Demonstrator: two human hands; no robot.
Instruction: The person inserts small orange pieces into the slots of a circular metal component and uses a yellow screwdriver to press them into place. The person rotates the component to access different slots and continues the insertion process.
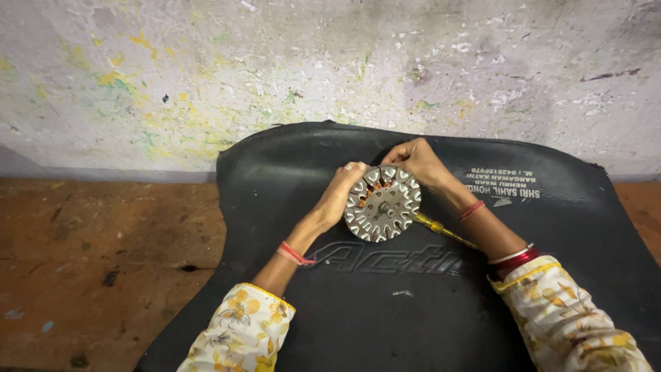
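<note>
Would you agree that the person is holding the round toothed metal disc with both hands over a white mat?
Not quite: the head view shows the mat is black, not white. Both the left hand and right hand do hold the round toothed metal disc over it.

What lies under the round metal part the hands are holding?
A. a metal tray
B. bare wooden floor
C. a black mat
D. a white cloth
C: the round metal part, gripped by the left hand and right hand, sits over a black mat.
</note>
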